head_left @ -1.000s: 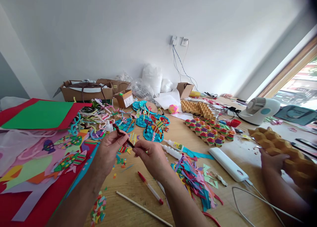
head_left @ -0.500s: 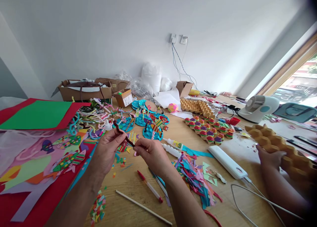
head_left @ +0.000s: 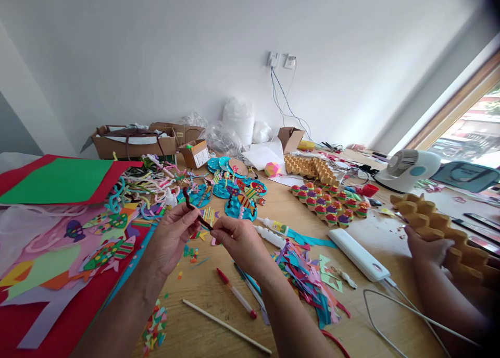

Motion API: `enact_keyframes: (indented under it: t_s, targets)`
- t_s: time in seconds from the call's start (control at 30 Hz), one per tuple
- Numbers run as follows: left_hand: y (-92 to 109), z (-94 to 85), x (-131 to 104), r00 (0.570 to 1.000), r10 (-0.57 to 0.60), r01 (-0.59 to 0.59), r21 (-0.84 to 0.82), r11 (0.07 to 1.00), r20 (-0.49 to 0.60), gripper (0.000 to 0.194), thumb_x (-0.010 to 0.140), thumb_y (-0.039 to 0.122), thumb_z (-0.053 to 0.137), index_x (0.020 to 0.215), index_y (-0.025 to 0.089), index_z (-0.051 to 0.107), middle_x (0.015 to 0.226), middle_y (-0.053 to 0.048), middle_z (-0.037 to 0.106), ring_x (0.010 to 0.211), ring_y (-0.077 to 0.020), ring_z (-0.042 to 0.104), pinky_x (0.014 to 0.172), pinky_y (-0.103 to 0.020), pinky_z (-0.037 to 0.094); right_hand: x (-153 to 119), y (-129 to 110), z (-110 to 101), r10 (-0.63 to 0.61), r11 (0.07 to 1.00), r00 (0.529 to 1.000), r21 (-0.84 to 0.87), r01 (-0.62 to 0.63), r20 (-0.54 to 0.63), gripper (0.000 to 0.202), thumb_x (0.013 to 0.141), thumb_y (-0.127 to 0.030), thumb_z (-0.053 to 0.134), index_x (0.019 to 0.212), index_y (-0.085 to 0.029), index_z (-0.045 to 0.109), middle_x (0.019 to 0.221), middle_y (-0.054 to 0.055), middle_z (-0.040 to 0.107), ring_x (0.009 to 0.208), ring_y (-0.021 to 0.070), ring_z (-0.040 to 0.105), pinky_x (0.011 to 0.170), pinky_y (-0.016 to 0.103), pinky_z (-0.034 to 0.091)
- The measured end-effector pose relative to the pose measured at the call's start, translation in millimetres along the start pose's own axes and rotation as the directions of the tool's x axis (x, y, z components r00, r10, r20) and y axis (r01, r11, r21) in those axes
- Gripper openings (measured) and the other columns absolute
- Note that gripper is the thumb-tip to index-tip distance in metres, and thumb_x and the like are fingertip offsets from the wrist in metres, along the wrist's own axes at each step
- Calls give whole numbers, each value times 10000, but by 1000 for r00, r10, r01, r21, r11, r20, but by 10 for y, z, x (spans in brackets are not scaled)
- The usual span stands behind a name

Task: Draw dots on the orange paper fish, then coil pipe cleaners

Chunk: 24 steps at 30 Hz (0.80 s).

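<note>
Between my two hands stretches a dark brown pipe cleaner (head_left: 203, 222), with a wavy end rising above the left fingers. My left hand (head_left: 174, 238) pinches it between thumb and fingers. At its other end my right hand (head_left: 238, 241) grips it the same way, so that tip is hidden. Beyond the hands lie blue painted discs (head_left: 236, 209) with striped paper fish (head_left: 249, 197) on them. Below the right hand, a red pen (head_left: 237, 294) and a thin wooden stick (head_left: 226, 326) rest on the wooden table (head_left: 195, 285).
At right, another person's hand (head_left: 427, 248) holds a cardboard egg tray (head_left: 424, 217). Nearby are a painted egg tray (head_left: 330, 204), a white power bank (head_left: 359, 256) with a cable, and paper strips (head_left: 307, 280). Coloured sheets (head_left: 58, 181) and a pipe-cleaner heap (head_left: 150, 183) lie left.
The pipe cleaner's free end stands slightly more upright above my left hand. At right, the other person's egg tray has shifted a little. My grip looks the same.
</note>
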<state>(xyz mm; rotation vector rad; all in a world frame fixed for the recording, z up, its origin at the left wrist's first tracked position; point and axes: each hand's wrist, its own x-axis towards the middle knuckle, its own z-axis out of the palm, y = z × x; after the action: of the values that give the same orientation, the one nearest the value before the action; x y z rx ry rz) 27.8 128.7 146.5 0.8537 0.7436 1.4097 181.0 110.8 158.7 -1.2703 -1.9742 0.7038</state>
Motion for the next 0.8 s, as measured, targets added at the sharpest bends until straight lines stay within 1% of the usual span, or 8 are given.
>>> enact_keyframes:
  t_s: [0.2, 0.33, 0.43, 0.53, 0.63, 0.73, 0.77, 0.8]
  targets:
    - [46, -12, 6, 998, 40, -44, 79, 996, 47, 180, 599, 262, 769, 715, 169, 668, 663, 30, 598, 591, -77, 532, 554, -164, 439, -9, 10, 13, 24, 1000, 1000, -7, -24, -1, 139, 807, -160, 543, 704, -170, 636, 592, -37, 603, 540, 91, 461, 514, 189, 298]
    - [56, -1, -4, 997, 76, -78, 105, 991, 27, 151, 598, 262, 759, 657, 167, 657, 639, 23, 592, 575, -90, 517, 543, -182, 426, -4, -2, 17, 41, 999, 999, -1, -41, 13, 113, 797, -163, 554, 734, -173, 647, 606, -36, 601, 562, 95, 483, 530, 190, 316]
    - [28, 19, -21, 997, 63, -69, 124, 990, 52, 126, 614, 259, 744, 661, 176, 662, 630, 26, 585, 578, -94, 506, 551, -186, 418, 1, -14, 38, 31, 995, 1000, 96, -31, 3, 89, 785, -179, 569, 814, -176, 653, 658, -32, 614, 618, 103, 527, 564, 188, 355]
    - [-17, 29, -30, 993, 69, -82, 144, 986, 92, 99, 650, 269, 717, 682, 187, 671, 636, 26, 583, 592, -100, 500, 569, -194, 413, -3, -35, 68, 28, 979, 1000, 204, -28, 0, 90, 787, -177, 559, 766, -165, 646, 650, -29, 612, 610, 99, 535, 569, 183, 375]
    - [-53, 17, -25, 982, 174, -184, 198, 963, 71, 83, 660, 261, 702, 664, 187, 666, 637, 17, 577, 610, -119, 502, 588, -216, 410, -18, -78, 82, 45, 970, 999, 240, -46, 10, 128, 783, -139, 546, 676, -158, 614, 592, -38, 592, 544, 82, 506, 535, 170, 365]
    - [-66, -1, -16, 949, 314, -308, 287, 907, 23, 67, 645, 234, 704, 636, 185, 660, 616, 15, 563, 598, -127, 487, 583, -225, 397, -34, -119, 78, 41, 975, 999, 219, -41, 6, 135, 775, -126, 548, 653, -165, 592, 576, -44, 594, 521, 76, 488, 517, 163, 353]
    - [-65, -3, -16, 946, 323, -314, 296, 902, 19, 67, 646, 232, 704, 633, 184, 659, 610, 16, 560, 591, -124, 483, 581, -224, 395, -36, -125, 77, 36, 978, 999, 207, -36, 0, 135, 772, -123, 548, 651, -167, 588, 575, -45, 595, 518, 76, 482, 514, 163, 349]
    - [-62, -2, -17, 953, 304, -297, 286, 911, 22, 70, 648, 236, 704, 638, 182, 659, 609, 17, 562, 587, -121, 483, 580, -221, 397, -38, -125, 77, 35, 980, 999, 198, -34, -3, 135, 769, -119, 547, 649, -167, 584, 574, -45, 594, 516, 76, 478, 511, 162, 345]
